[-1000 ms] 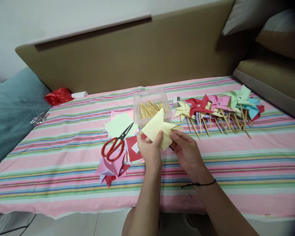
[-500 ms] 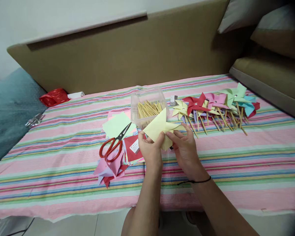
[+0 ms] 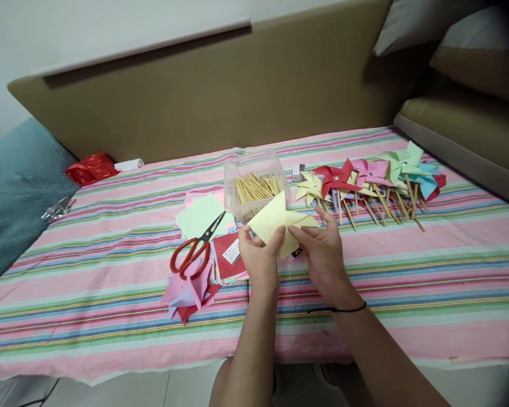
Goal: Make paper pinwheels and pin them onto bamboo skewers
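Note:
Between my two hands is a pale yellow paper pinwheel (image 3: 271, 217), partly folded, with one corner bent in toward its middle. My left hand (image 3: 261, 257) pinches its left side, thumb on top near the centre. With thumb and fingers closed on its right side, my right hand (image 3: 322, 249) holds the folded blade at the centre. Just left of my left hand lie red paper squares (image 3: 227, 265) with a white card (image 3: 232, 252) on top. Red-handled scissors (image 3: 197, 249) rest over the paper stack. A small black object (image 3: 297, 252) shows partly behind the yellow paper.
A clear plastic box (image 3: 233, 178) of wooden sticks (image 3: 257, 189) stands behind my hands. Several finished pinwheels (image 3: 371, 172) lie at the right. Cut pink and red paper pieces (image 3: 190, 291) lie left. A red plastic bag (image 3: 93, 168) sits by the teal cushion (image 3: 19, 186).
The right-hand fingers have spread slightly and shifted right on the yellow paper, and its folded blade looks flatter. My left hand keeps its hold. The view has moved a little.

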Available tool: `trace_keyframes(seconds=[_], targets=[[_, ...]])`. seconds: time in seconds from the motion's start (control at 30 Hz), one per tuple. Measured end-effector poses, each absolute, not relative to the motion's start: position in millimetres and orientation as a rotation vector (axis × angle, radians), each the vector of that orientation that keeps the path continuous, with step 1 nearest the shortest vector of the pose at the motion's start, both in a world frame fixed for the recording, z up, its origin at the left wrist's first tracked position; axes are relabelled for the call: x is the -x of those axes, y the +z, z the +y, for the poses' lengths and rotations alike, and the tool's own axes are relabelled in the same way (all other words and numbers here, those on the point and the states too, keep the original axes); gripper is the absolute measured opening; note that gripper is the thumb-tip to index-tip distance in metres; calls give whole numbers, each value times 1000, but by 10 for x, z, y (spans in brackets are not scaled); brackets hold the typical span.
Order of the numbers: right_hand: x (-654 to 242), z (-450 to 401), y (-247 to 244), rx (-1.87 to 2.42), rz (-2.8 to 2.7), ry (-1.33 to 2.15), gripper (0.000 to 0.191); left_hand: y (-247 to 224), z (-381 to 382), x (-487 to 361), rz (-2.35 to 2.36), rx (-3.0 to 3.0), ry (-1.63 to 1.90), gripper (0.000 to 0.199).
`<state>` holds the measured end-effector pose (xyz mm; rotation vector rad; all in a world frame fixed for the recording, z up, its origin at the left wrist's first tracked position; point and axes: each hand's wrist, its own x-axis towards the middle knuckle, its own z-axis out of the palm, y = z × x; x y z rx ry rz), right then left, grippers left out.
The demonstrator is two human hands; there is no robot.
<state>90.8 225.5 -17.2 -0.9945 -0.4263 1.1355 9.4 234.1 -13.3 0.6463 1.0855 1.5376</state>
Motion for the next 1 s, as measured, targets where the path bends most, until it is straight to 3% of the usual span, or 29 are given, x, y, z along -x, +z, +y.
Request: trace_keyframes(seconds=[0.2,0.5,0.73,1.0], targets=[[-947,2282,-164,1050,-381,1158,99,-139,2343,-89,1053,-666,1469,59],[-1219,2294,-210,1162,-520,1272,98,-152,2468,187,1022,-692,1369,41],[-1326,2284,-220,1299,-715,1423,87,-108,2435,351,1047,-941,1004,63],[-1229,2292,-227,1286,-727,1418,94,-129,2434,243,1188,-981,1109,61]])
